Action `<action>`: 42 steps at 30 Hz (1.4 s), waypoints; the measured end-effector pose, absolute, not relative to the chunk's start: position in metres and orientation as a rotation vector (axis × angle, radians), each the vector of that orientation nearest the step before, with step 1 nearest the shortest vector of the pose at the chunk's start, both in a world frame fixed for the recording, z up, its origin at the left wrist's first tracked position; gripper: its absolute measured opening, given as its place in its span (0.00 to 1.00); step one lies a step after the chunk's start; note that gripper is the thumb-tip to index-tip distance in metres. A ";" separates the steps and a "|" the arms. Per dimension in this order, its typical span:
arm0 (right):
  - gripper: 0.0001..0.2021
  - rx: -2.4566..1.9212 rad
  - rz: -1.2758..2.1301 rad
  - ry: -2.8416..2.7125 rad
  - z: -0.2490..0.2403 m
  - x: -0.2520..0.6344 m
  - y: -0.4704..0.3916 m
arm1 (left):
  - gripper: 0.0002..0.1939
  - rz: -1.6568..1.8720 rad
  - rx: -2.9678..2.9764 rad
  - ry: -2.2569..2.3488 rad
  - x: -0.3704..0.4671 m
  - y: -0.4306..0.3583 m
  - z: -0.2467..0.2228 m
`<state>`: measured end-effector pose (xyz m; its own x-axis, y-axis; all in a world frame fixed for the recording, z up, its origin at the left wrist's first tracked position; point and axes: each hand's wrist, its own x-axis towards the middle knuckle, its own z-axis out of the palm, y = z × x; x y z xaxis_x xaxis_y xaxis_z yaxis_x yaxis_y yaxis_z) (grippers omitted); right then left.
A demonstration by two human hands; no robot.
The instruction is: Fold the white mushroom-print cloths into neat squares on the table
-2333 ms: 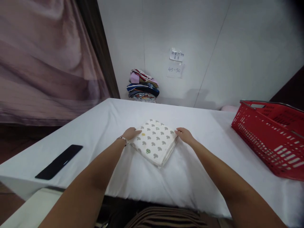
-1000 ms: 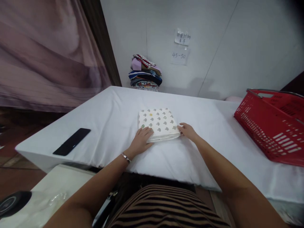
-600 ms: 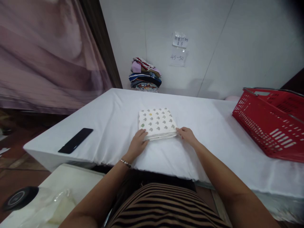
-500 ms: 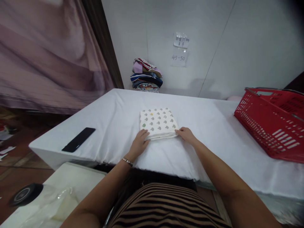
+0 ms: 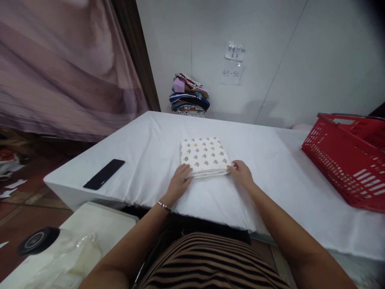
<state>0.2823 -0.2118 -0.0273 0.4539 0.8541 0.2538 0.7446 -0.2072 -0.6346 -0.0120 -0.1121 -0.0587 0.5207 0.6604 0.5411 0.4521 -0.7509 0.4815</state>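
Note:
A folded white cloth (image 5: 205,154) with grey printed motifs lies flat on the white-covered table (image 5: 150,160). Its layered folded edge faces me. My left hand (image 5: 179,181) grips the near left corner, fingertips on top and the thumb at the edge. At the near right corner, my right hand (image 5: 241,173) pinches the cloth between thumb and fingers. A bracelet (image 5: 165,206) circles my left wrist.
A black phone (image 5: 104,174) lies on the table's left side. To the right stands a red plastic basket (image 5: 345,160). Folded clothes (image 5: 190,96) are stacked by the wall behind the table. A round black object (image 5: 39,240) and clear plastic rest on a white surface (image 5: 99,218) at lower left.
The whole view has shifted slightly, so everything sits a little further right. Both hands stay at the near corners of the cloth; the right fingers have shifted slightly.

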 end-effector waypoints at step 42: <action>0.13 -1.643 -0.102 -2.238 -0.025 0.263 -0.178 | 0.09 0.810 2.766 1.040 0.012 -0.111 -0.030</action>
